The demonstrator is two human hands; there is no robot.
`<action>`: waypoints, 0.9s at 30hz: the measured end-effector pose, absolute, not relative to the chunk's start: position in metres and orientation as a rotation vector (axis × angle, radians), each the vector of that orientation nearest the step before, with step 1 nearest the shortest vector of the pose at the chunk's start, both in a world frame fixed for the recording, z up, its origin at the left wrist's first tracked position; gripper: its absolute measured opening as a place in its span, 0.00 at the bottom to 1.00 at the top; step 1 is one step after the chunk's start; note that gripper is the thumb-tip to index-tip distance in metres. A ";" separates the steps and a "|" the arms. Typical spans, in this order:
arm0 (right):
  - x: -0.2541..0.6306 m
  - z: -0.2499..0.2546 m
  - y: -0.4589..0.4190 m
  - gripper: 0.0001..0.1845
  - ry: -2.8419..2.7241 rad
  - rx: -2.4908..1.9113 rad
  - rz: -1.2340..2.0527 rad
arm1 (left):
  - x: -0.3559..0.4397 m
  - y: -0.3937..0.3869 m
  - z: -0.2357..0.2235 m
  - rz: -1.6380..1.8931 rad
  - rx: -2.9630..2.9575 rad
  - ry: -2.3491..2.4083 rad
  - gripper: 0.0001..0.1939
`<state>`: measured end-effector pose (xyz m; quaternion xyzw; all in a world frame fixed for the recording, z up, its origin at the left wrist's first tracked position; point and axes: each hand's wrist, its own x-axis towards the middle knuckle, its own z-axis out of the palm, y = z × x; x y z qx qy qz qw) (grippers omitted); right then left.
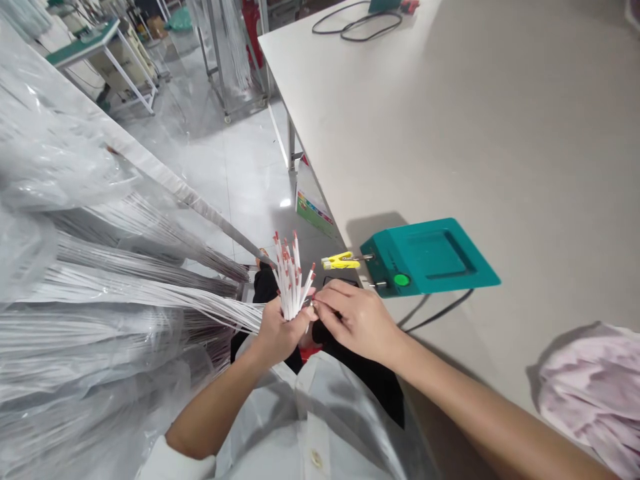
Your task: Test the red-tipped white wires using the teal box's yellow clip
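Note:
My left hand (285, 330) is closed around a bundle of thin white wires (289, 287), whose red-orange tips fan upward above the fist. From the bundle, long white wires (210, 301) run left toward a rack. My right hand (353, 317) is beside it, thumb and forefinger pinched on one wire end at the bundle's right side; the fingertips mostly cover it. Just beyond the right hand, a green box (435, 257) with a round green button sits at the table edge. A yellow clip (341, 261) is attached to a metal post on its front.
The white table (480, 127) spans the right side. A pink cloth (595, 393) lies at lower right, and a black cable (357, 27) at the far end. Left, plastic-wrapped wire bundles (90, 320) hang by a long rail (200, 207). A printed box (313, 203) is under the table.

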<state>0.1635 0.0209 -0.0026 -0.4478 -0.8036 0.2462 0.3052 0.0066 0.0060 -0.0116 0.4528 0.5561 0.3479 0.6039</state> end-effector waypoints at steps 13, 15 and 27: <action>0.212 0.028 0.067 0.12 -2.670 -1.484 -0.237 | 0.019 0.039 -0.015 0.848 0.940 1.255 0.23; 0.212 0.030 0.075 0.11 -2.757 -1.509 -0.172 | 0.022 0.046 -0.018 0.883 0.901 1.247 0.23; 0.214 0.028 0.091 0.09 -2.826 -1.397 -0.132 | 0.037 0.062 -0.018 0.868 0.867 1.264 0.26</action>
